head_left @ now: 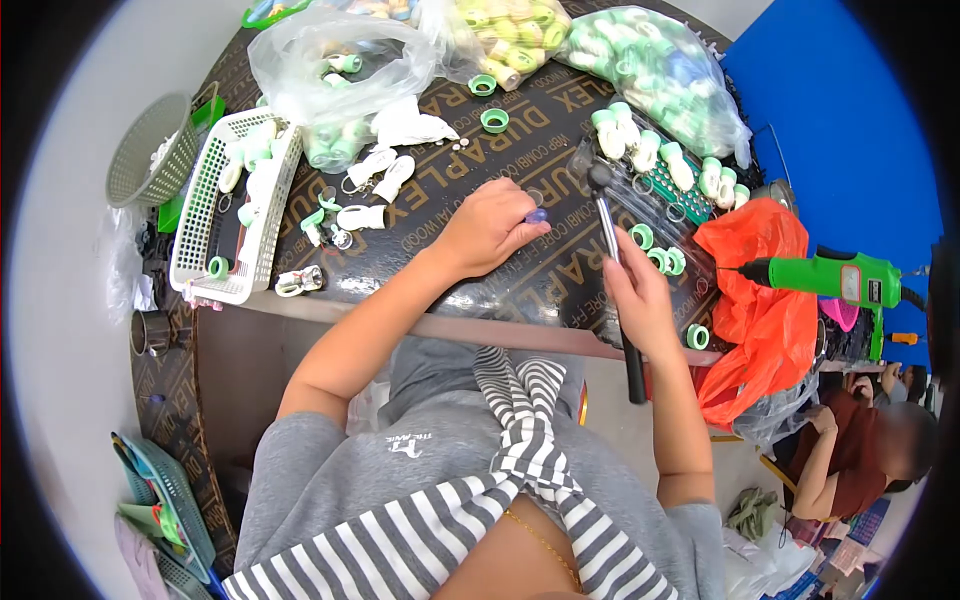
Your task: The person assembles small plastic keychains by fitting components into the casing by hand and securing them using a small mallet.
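Observation:
My left hand [490, 228] rests on the dark printed tabletop, its fingers curled round a small translucent purple piece [537, 215] that pokes out by the thumb. What else those fingers may enclose is hidden. My right hand [642, 295] grips a hammer [608, 225] with a dark head, a silver shaft and a black handle. The hammer's head points away from me, to the right of my left hand. Beyond my left hand lie white shoe-shaped pieces with rings [394, 178]. Right of the hammer are pale green ring caps [660, 260].
A white plastic basket [186, 262] with green and white parts stands at left. Bags of parts [660, 75] line the back. A green tray [672, 190] holds white shoe-shaped pieces. A green power screwdriver [850, 280] hangs over a red bag [755, 330]. Another person [850, 450] sits at right.

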`<state>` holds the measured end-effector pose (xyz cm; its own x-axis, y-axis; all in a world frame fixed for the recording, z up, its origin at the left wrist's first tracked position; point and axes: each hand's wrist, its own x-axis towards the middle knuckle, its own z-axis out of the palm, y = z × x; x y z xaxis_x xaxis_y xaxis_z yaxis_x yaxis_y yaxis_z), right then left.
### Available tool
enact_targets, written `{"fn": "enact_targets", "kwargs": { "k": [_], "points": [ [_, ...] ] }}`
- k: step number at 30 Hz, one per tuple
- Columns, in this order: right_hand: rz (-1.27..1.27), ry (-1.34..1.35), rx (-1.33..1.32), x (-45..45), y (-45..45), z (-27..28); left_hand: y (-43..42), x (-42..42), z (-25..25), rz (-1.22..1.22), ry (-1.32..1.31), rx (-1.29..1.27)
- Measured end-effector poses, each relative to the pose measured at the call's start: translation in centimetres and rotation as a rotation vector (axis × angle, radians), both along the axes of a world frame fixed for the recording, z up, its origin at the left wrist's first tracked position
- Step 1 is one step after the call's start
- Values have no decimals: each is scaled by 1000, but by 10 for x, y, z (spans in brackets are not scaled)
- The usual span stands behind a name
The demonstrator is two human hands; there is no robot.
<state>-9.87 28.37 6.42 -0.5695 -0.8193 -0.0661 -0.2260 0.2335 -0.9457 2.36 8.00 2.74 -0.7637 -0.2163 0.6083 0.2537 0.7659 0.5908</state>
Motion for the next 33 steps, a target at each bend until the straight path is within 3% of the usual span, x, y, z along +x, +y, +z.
{"fn": "enact_targets", "kwargs": {
  "k": [4, 7, 9, 14, 18, 20, 21, 23, 24, 26, 27, 29, 30, 32, 33],
  "points": [
    [109, 102, 18, 25, 17, 56, 1, 1, 3, 24, -106, -14],
    [141, 228, 12, 33, 16, 67, 2, -1, 2, 51, -49, -35],
    [226, 455, -81, 36, 11, 73, 2, -1, 1, 70, -9, -22],
    [221, 605, -155, 44, 4, 95, 4, 0, -1, 112, -5, -42],
    [247, 650, -56, 47, -4, 68, 7, 2, 7, 138, -36, -55],
    [247, 597, -76, 41, -2, 86, 7, 0, 1, 145, -21, -60],
    [189, 692, -204, 37, -3, 89, 7, 0, -2, 154, -17, -61],
    [63, 504, -121, 46, 8, 104, 6, -3, -5, 149, 20, -66],
    [179, 730, -226, 41, -1, 93, 7, -2, -5, 144, 53, -70],
    [278, 609, 57, 47, -4, 79, 11, 2, 1, 149, 24, -69],
    [272, 568, -17, 45, -4, 85, 10, 1, 4, 164, 3, -69],
    [148, 786, -236, 38, -3, 91, 8, -1, -7, 147, 14, -69],
    [25, 562, -82, 44, 5, 105, 6, -4, -8, 147, 74, -87],
    [143, 786, -226, 41, -1, 93, 8, -2, -9, 144, 129, -102],
    [252, 555, 145, 49, -1, 93, 10, -1, -6, 187, 119, -114]
  ]
}}
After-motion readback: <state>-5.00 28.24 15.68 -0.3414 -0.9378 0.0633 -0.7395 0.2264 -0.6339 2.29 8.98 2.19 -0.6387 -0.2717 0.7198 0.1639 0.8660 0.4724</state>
